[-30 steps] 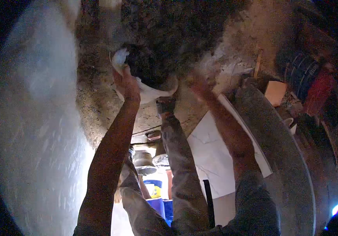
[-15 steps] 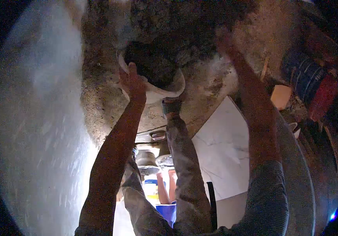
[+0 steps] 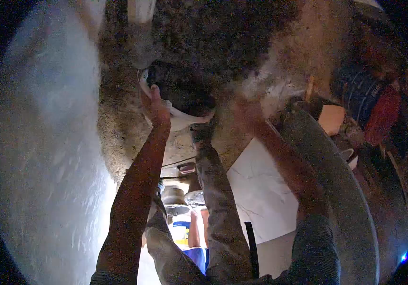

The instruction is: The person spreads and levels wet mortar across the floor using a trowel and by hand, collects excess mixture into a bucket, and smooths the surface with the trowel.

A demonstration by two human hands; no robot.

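Observation:
A pale, round-rimmed container lies tipped on the ground, its mouth facing a heap of dark loose material. Dark material fills the mouth. My left hand grips the container's left rim, thumb over the edge. To the right of the container is my right hand, smeared by motion, so its fingers cannot be made out. One of my feet stands just behind the container.
A pale wall runs along the left. At the right are a marbled white slab, a curved grey board, an orange-lit block and a red bundle. Behind my legs are metal pots and a bucket.
My right hand swung out over the heap at the upper right, then came back toward the container. My left hand stays on the rim, and more dark material shows inside the mouth.

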